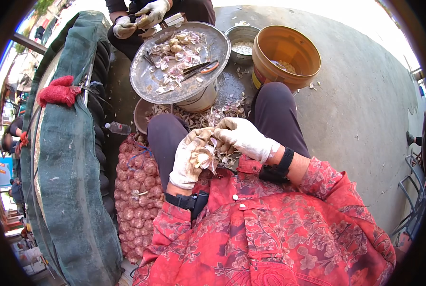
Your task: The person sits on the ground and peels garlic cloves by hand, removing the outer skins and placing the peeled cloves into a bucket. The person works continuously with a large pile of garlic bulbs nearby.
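Both my hands wear soiled white knit gloves and meet above my lap. My left hand [188, 157] is closed around a partly opened garlic bulb [205, 159], whose papery skin hangs loose towards my shirt. Against the bulb's upper side, the bent fingers of my right hand [247, 137] pinch a piece of garlic or skin; the fingers hide most of it. Garlic skins [213, 118] lie heaped below, between my knees. Ahead, a round metal lid [145, 85] rests on a bucket [198, 100], bearing skins, a few whole bulbs [175, 48] and scissors-like tools [198, 69].
An orange-brown bucket [288, 39] and a metal pot [241, 59] hold peeled cloves. A red mesh sack of garlic [137, 200] stands by my left leg, near a plastic bottle [118, 128]. Green netting [73, 178] covers a long structure at left. Opposite, a person's gloved hands [141, 21] handle garlic.
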A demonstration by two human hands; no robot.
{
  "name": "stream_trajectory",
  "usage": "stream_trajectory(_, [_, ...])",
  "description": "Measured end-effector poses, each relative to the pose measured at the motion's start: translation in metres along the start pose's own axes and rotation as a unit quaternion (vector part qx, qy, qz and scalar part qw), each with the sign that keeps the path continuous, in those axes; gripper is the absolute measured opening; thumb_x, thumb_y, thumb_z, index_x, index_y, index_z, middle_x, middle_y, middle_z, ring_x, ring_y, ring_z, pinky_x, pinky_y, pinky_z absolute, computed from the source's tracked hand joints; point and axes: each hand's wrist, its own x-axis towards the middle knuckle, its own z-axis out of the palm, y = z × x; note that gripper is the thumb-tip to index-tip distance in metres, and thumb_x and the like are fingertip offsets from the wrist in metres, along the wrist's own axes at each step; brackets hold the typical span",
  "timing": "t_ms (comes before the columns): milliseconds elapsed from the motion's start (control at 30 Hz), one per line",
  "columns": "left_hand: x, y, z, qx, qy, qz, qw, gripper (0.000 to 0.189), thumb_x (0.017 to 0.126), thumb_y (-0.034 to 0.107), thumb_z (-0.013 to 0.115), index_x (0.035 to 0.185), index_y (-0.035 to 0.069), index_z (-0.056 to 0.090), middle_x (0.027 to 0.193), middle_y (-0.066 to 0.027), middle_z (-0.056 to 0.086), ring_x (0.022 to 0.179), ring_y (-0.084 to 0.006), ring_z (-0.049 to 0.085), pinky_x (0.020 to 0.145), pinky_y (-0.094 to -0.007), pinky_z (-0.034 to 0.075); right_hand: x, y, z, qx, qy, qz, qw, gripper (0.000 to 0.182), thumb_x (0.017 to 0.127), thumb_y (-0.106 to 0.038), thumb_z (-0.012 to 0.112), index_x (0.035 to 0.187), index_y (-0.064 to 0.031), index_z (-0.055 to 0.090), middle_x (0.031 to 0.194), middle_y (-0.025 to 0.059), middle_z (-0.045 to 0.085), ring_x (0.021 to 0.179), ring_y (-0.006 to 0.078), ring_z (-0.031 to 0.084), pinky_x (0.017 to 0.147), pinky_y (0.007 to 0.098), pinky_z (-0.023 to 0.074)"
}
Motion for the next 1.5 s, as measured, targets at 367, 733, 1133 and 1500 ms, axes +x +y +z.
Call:
stream_trajectory(367, [0.003, -0.004, -0.017, -0.021, 0.046, -0.029, 0.998, 0.036, 0.098, 0.023, 0.049, 0.118, -0.006, 0.054, 0.101, -0.0111, 0.062, 0.082, -0.0163, 0.063, 0.067, -0.0275, 0.053, -0.01, -0.007, 0.004, -0.039, -0.072, -0.01, 0.997, 0.019, 0.093, -0.02, 0.055, 0.09, -0.0019, 0.062, 0.075, 0.0007, 0.062, 0.063, 0.0055, 0.057, 0.055, 0.0211, 0.0457])
stream_trajectory(733, [0.01, -0.016, -0.02, -0.027, 0.054, -0.001, 0.998, 0.032, 0.097, 0.017, 0.052, 0.123, -0.002, 0.052, 0.097, -0.0058, 0.06, 0.082, -0.0145, 0.06, 0.067, -0.0244, 0.051, 0.021, 0.015, 0.009, -0.009, -0.048, -0.12, 0.992, 0.027, 0.094, -0.022, 0.058, 0.111, -0.0017, 0.062, 0.091, 0.001, 0.066, 0.079, 0.0065, 0.058, 0.073, 0.0242, 0.049])
stream_trajectory(1133, [0.005, 0.01, -0.002, 0.015, 0.084, -0.011, 0.996, 0.056, 0.098, 0.048, 0.043, 0.11, -0.004, 0.058, 0.077, -0.0059, 0.064, 0.061, -0.0101, 0.059, 0.052, -0.021, 0.047, 0.01, 0.0, -0.012, 0.144, -0.045, -0.031, 0.988, 0.021, 0.093, -0.018, 0.052, 0.106, -0.001, 0.054, 0.1, 0.0076, 0.061, 0.084, 0.0127, 0.06, 0.072, 0.0263, 0.0519])
stream_trajectory(1500, [0.011, 0.02, 0.021, 0.233, 0.09, 0.12, 0.961, 0.056, 0.1, 0.049, 0.035, 0.119, 0.0, 0.054, 0.093, -0.0096, 0.062, 0.075, -0.013, 0.059, 0.065, -0.0248, 0.05, 0.0, -0.011, 0.01, -0.009, -0.195, 0.074, 0.978, 0.033, 0.096, -0.039, 0.045, 0.098, -0.0088, 0.058, 0.075, -0.0018, 0.06, 0.05, 0.0044, 0.049, 0.044, 0.0193, 0.0402])
